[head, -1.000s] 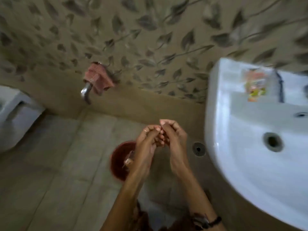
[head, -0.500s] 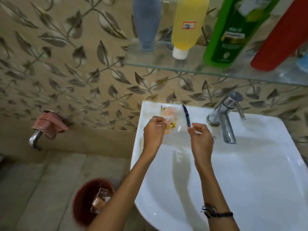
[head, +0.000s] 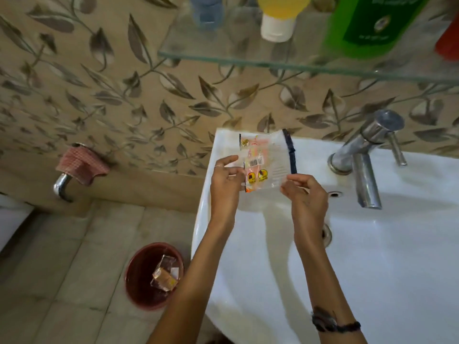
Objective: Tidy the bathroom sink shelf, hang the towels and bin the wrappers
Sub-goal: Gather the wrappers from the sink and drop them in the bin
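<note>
A clear plastic wrapper (head: pixel 267 161) with orange print and a dark edge is held up over the back left corner of the white sink (head: pixel 372 256). My left hand (head: pixel 224 184) pinches its left side and my right hand (head: pixel 304 197) pinches its lower right corner. On the floor to the left stands a dark red bin (head: pixel 135 286) with a crumpled wrapper (head: pixel 165 274) inside. A small pink checked towel (head: pixel 79 163) is draped over a wall tap at the left. The glass shelf (head: pixel 248 59) above carries a yellow bottle (head: pixel 279 17), a green bottle (head: pixel 372 26) and a blue one (head: pixel 206 11).
A chrome faucet (head: pixel 365 167) stands at the sink's back edge, right of my hands. A red bottle (head: pixel 448 43) shows at the shelf's right end. A chrome wall tap (head: pixel 62 186) juts out under the towel. Tiled floor (head: pixel 62 281) lies left of the bin.
My hands rose from above the bin to the sink's back corner and took hold of the wrapper, lifting it off the sink. The view swung up and right.
</note>
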Demonstrator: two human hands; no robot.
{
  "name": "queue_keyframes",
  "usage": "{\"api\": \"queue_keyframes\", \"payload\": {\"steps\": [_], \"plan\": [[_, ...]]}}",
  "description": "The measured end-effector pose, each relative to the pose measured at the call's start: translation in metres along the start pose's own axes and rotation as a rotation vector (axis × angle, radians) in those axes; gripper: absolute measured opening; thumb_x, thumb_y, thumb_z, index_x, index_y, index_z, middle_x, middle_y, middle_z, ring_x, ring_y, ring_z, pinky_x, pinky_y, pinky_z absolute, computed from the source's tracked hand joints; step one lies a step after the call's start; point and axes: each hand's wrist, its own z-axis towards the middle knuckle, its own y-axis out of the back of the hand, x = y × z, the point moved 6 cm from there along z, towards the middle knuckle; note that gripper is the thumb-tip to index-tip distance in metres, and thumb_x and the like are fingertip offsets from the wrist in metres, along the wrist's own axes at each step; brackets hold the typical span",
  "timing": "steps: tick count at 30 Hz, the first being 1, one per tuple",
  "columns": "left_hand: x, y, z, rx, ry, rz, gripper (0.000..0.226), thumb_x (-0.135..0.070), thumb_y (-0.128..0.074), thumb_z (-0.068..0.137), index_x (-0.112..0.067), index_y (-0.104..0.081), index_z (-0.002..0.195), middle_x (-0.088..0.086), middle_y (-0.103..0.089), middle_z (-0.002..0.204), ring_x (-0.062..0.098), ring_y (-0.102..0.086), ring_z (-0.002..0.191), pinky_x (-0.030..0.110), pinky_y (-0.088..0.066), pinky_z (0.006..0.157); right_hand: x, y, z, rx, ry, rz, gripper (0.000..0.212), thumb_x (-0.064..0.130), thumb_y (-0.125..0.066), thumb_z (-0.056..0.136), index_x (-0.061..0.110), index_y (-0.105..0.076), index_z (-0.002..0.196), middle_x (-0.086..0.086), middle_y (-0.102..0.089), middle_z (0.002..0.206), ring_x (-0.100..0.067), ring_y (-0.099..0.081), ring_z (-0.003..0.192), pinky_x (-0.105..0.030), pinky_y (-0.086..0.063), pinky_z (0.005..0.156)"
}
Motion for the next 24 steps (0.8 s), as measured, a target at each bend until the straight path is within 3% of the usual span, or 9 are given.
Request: {"api": "queue_keyframes", "payload": {"steps": [2,4,8,13,18,22,24], "plan": [[-0.006,0.031,-0.019,-0.082,-0.054,-0.126,0.035,0.009,-0.051,0.084,-0.025,-0.056,0.091,0.009,-0.062,0.092,0.013,-0.058,0.071,0.015,-0.049,0.054,0.006,-0.008,-0.029,0.016,0.021,0.078,0.020,0.009,-0.068,0.078,0.027,-0.060,0.083,0.014,-0.066,0.084,-0.019,-0.069,0.080,-0.021,-0.052,0.073],[-0.007,0.075,-0.045,-0.202,-0.130,-0.194,0.038,0.011,-0.055,0.082,-0.025,-0.056,0.096,0.000,-0.064,0.080,0.006,-0.058,0.067,0.012,-0.048,0.056,0.007,-0.026,-0.066,0.075,0.016,0.129,0.024,0.013,-0.070,0.078,0.030,-0.055,0.088,0.021,-0.065,0.079,-0.011,-0.069,0.073,-0.009,-0.047,0.063],[0.013,0.180,-0.091,-0.402,-0.180,-0.164,0.041,0.014,-0.056,0.082,-0.024,-0.055,0.098,-0.014,-0.068,0.069,-0.005,-0.061,0.064,0.008,-0.049,0.059,-0.018,-0.083,-0.145,0.207,-0.024,0.070,0.035,0.008,-0.070,0.077,0.036,-0.052,0.089,0.010,-0.065,0.064,0.000,-0.060,0.059,-0.006,-0.044,0.057],[0.062,0.286,-0.111,-0.518,-0.066,-0.054,0.041,0.016,-0.054,0.081,-0.024,-0.054,0.092,-0.010,-0.067,0.064,-0.001,-0.060,0.059,0.009,-0.049,0.057,-0.043,-0.158,-0.208,0.356,0.099,-0.101,0.030,0.005,-0.069,0.080,0.033,-0.059,0.082,0.012,-0.067,0.081,0.006,-0.064,0.073,0.000,-0.043,0.062],[0.114,0.354,-0.096,-0.577,0.033,-0.033,0.034,0.012,-0.052,0.083,-0.018,-0.052,0.098,-0.006,-0.065,0.067,-0.001,-0.058,0.057,0.013,-0.048,0.054,-0.103,-0.226,-0.233,0.442,-0.044,-0.081,0.019,0.003,-0.063,0.082,0.021,-0.063,0.088,0.005,-0.067,0.078,-0.001,-0.062,0.068,-0.010,-0.047,0.059],[0.182,0.389,-0.076,-0.614,0.182,0.093,0.028,0.011,-0.055,0.079,-0.016,-0.053,0.088,0.004,-0.059,0.079,0.002,-0.053,0.055,0.019,-0.043,0.052,-0.200,-0.260,-0.236,0.443,-0.312,-0.146,0.023,-0.008,-0.059,0.081,0.008,-0.050,0.094,-0.021,-0.061,0.084,-0.028,-0.058,0.072,-0.043,-0.050,0.067],[0.231,0.400,-0.063,-0.586,0.295,0.141,0.027,0.008,-0.058,0.078,-0.013,-0.053,0.093,0.006,-0.059,0.074,0.006,-0.054,0.053,0.023,-0.041,0.051,-0.259,-0.270,-0.233,0.402,-0.449,-0.218,0.030,-0.012,-0.060,0.077,0.006,-0.045,0.096,-0.025,-0.060,0.082,-0.027,-0.057,0.062,-0.039,-0.047,0.060]]}}
